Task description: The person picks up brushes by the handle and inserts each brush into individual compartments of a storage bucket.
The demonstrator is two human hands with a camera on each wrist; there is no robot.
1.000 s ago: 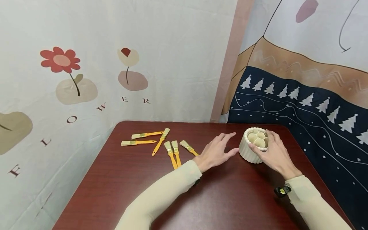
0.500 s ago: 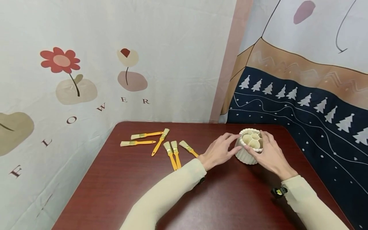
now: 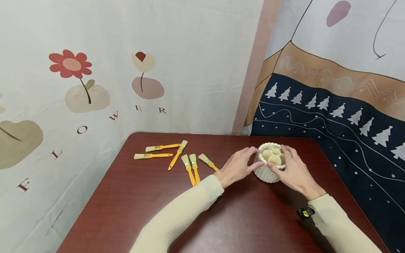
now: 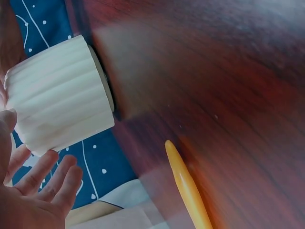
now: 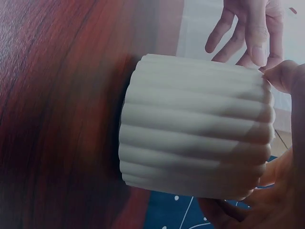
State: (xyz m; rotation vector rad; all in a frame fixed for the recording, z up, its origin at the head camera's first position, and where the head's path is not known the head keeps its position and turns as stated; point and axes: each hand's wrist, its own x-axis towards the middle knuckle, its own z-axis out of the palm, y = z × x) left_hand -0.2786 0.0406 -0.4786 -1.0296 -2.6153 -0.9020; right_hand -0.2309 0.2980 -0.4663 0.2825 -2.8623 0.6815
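Pale cloth [image 3: 196, 70] and blue cloth [image 3: 303, 116] hang behind the table [image 3: 126, 218], whose far edge runs between two rounded corners. From the head, the pot [image 3: 267, 175] is upright toward the far right corner, short of both edges. The right hand [image 3: 295, 174] holds its rim, thumb and fingers apart across it; the left hand [image 3: 238, 165] touches the rim's left side, fingers extended. Six brushes [image 3: 153, 155] lie farther left, and a broad stretch of wood spreads between the sleeves. From the left wrist, tabletop separates the pot from a yellow handle [image 4: 187, 191]; I cannot tell whether the base touches it. From the right wrist, thumb and fingers span the ribbed wall, left fingers spread beyond.
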